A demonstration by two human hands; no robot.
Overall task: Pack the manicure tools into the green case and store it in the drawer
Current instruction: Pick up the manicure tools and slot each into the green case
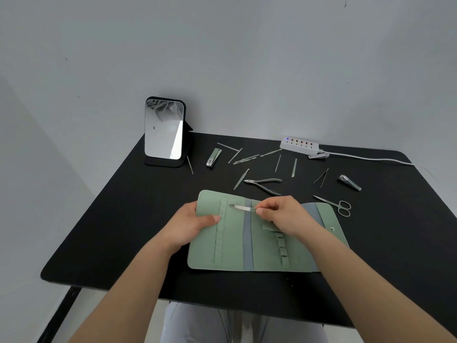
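A standing mirror (pixel 163 131) sits near the desk's (pixel 111 219) far left corner. The left hand (pixel 191 225) grips the left edge of the open green case (pixel 235 246), thumb on top. The right hand's (pixel 282 215) fingers (pixel 259 211) pinch a slim metal tool (pixel 242 207), perhaps a file, over the case's left panel. Toward the right edge lie nippers (pixel 263 184), scissors (pixel 336 205) and a nail clipper (pixel 349 182).
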